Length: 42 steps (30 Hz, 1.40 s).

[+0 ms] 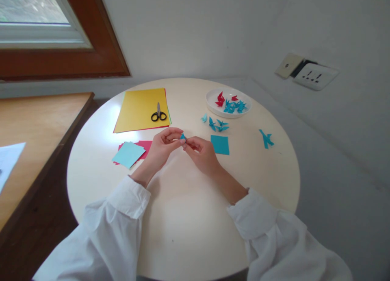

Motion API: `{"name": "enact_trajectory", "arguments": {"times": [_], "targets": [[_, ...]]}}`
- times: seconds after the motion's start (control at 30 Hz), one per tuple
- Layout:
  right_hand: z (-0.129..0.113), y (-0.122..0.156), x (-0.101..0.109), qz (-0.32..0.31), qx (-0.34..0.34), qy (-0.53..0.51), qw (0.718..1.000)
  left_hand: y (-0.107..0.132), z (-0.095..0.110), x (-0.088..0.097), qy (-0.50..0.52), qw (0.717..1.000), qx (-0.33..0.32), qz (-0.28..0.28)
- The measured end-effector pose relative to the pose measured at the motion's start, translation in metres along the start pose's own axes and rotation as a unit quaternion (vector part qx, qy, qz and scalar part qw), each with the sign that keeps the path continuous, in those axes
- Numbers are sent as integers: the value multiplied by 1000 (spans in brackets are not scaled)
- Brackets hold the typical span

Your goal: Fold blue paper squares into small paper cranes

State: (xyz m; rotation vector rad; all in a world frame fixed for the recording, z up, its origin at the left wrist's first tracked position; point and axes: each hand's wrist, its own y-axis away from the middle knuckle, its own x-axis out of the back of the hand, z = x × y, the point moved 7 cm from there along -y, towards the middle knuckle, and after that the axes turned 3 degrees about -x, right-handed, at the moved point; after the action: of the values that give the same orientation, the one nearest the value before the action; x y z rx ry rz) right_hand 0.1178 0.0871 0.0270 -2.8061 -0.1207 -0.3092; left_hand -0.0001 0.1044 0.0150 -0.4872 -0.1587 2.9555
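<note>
Both my hands meet above the middle of the round white table [183, 216], pinching a small folded piece of blue paper [183, 136] between their fingertips. My left hand [163, 147] holds it from the left, my right hand [201, 153] from the right. Both have curled, closed fingers. A flat blue paper square [219, 144] lies just right of my right hand. Light blue and red squares [129, 154] lie left of my left hand.
Yellow paper sheets [140, 109] with black-handled scissors [159, 113] lie at the back left. A white plate [213, 106] holds red and blue folded cranes. Several loose blue cranes [217, 125] lie nearby, one more crane [266, 138] to the right. A wooden desk [33, 142] stands left.
</note>
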Motion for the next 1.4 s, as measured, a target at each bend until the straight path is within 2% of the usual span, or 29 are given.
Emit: {"name": "enact_trajectory", "arguments": {"times": [0.23,0.57,0.77,1.0,1.17,1.4], "targets": [[-3,1,-2,-10,28,69,997,-1,0,2,-52,998,-30,-21],[0,2,-3,-16,21,35,999,-2,1,4,-42,999,-23,14],[4,0,1,-5,19,59,998,-1,7,6,-13,999,-16,44],[1,1,0,-21,39,108,993,1,11,2,-21,1000,6,13],[3,0,1,-16,39,100,994,1,9,0,-25,1000,14,-8],[4,0,3,-10,43,96,994,1,7,1,-36,999,34,-10]]}}
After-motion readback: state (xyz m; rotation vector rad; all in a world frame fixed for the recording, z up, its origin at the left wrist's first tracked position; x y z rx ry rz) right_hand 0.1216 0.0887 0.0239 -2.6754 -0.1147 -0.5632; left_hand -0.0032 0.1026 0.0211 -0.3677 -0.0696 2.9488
